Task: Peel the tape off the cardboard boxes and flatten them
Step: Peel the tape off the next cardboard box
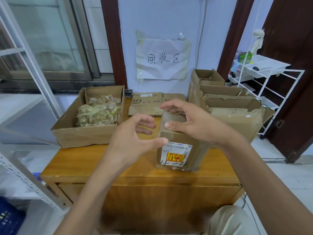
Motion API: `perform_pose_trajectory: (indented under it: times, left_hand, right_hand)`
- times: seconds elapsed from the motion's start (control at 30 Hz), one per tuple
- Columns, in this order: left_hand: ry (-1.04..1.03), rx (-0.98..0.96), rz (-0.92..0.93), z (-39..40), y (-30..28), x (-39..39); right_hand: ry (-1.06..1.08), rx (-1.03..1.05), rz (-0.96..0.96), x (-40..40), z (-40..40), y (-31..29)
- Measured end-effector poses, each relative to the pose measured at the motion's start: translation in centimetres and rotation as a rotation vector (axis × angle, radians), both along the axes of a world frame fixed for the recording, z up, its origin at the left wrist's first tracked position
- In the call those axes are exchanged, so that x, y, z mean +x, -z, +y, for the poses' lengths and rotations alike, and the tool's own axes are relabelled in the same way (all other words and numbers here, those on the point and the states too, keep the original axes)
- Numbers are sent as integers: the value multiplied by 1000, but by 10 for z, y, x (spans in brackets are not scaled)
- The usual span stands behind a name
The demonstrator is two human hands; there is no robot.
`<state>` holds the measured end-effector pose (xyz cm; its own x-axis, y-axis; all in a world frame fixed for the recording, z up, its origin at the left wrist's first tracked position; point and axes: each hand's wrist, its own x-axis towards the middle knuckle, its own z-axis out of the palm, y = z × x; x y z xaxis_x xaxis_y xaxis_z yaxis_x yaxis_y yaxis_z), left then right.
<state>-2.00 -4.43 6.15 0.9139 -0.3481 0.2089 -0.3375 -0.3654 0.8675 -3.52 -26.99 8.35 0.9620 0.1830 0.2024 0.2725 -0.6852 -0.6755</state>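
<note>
A small taped cardboard box [177, 150] stands upright on the wooden table [101, 160], with a white shipping label and a yellow-red sticker on its near face. Clear tape covers its top. My right hand [191, 122] rests on the top of the box, fingers curved over the far edge and thumb at the near edge. My left hand [133, 138] hovers at the box's left side with fingers spread, the thumb tip touching the upper left corner near the label.
An open cardboard box [81, 133] at the left holds crumpled peeled tape [98, 111]. Flattened cardboard [145, 104] lies at the back centre. Several open boxes [228, 102] are stacked at the right. A white wire rack [264, 78] stands beyond them; a paper sign hangs on the wall.
</note>
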Motion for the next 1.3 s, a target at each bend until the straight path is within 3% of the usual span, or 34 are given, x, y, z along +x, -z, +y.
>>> perform_pose_trajectory:
  times: [0.27,0.5,0.6,0.8,0.97,1.07,1.13,1.3]
  left_hand:
    - [-119,-145,-51,-14,5,-1]
    - [-185,16,-143,-15,-5,-3]
    - [-117,65,-167,-6,-10,3]
    - [152,159,-275,-13,-41,33]
    - [268,405,-486,-28,-44,43]
    - [301,433,-620,-32,-39,48]
    - [335,425,-674,-39,-36,50]
    - [389,457,-542,-47,-56,48]
  right_hand:
    - [165,-89,-48,-17,29,-1]
    - [215,-87,-41,-37,43,-4]
    - [171,17,22,-47,29,-16]
    - [292,-70,-37,-45,27,-30]
    - [318,150,128,-49,28,-20]
    - [363,357,248,-52,19,-14]
    - [397,389,263,-53,18,-9]
    - [434,464,233,-54,15,-4]
